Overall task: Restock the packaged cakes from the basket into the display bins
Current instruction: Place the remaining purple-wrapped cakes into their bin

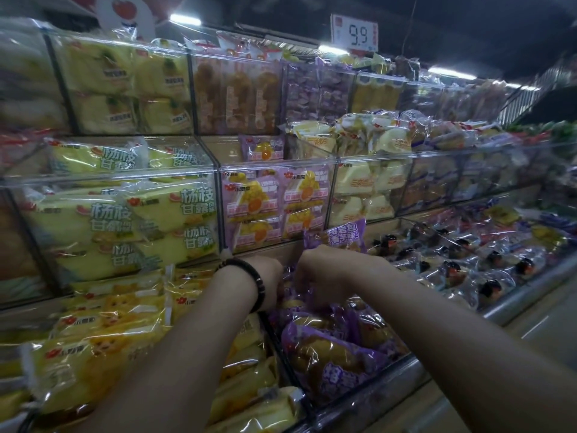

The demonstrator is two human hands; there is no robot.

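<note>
While the shelving [218, 170] fills nearly the whole view in three tiers of clear bins, we work at the lowest tier, in the bin [387, 375] of purple packs. Its clear front wall runs slanting down to the left just below our forearms, and a dark divider on its left keeps the yellow packs [103, 348] apart. Behind it, the floor of the middle tier juts over the back of the bin, so headroom there looks tight; to the right, the tray of dark-topped cakes [468, 264] lies close beside.

No basket shows in view. The purple packs [331, 354] lie heaped in the bin, and one pack [345, 235] stands upright at the back, just above our right hand [324, 273]. We judge them light, soft and puffy, the film glossy and slippery, the cake inside easy to crush. Better to pinch a crimped end seam or cup a pack loosely than to squeeze its middle.

Our left hand [265, 279], with a dark bead bracelet [254, 279] at the wrist, and our right are both curled down among the packs at the back, close together; fingers are hidden in the film, so we cannot tell exactly what each grips.
</note>
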